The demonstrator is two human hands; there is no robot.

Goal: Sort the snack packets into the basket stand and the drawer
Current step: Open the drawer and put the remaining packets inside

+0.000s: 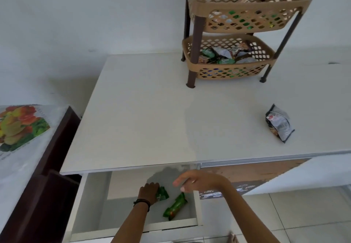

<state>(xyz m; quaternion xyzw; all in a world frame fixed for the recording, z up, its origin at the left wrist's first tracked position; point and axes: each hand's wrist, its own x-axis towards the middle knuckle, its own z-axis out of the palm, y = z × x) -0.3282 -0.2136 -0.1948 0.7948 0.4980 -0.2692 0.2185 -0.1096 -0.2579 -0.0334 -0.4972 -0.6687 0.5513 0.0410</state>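
1. lower centre: one open drawer. my left hand is inside it, fingers curled round one green packet.
2. just right, a second green packet lies on the drawer floor.
3. my right hand hovers above the drawer, fingers loose, holding nothing.
4. upper right: one basket stand with two tiers, both holding packets too jumbled to count.
5. right side: one grey packet lies on the tabletop.

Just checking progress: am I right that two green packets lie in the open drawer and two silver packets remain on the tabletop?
Not quite: the head view shows only one silver packet remaining on the tabletop. The two green packets do lie in the open drawer.
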